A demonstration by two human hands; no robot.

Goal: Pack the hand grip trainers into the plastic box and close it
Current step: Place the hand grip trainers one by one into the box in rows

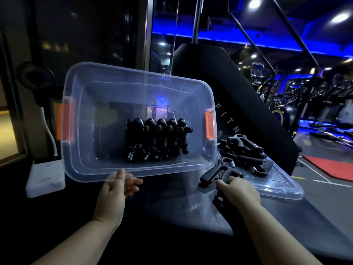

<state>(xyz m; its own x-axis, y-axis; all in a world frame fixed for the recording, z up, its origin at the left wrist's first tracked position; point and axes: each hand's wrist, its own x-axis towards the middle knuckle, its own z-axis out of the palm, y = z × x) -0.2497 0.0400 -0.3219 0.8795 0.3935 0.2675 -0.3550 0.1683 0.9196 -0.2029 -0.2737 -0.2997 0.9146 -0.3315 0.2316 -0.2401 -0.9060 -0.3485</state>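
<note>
A clear plastic box (80, 131) with orange latches is tipped up so its open side faces me. Several black hand grip trainers (156, 138) stand in a row on its bottom. My left hand (114, 190) touches the box's near rim with relaxed, straight fingers. My right hand (238, 190) grips a black trainer (215, 173) by one handle, just right of the box. More black trainers (246, 152) lie in a pile on the clear lid (282, 186), which lies flat to the right.
A white block (45, 176) and a small black fan (34, 77) stand left of the box. Behind the box rises a black padded gym machine (238, 96). Gym equipment and a red mat (332, 167) fill the right background.
</note>
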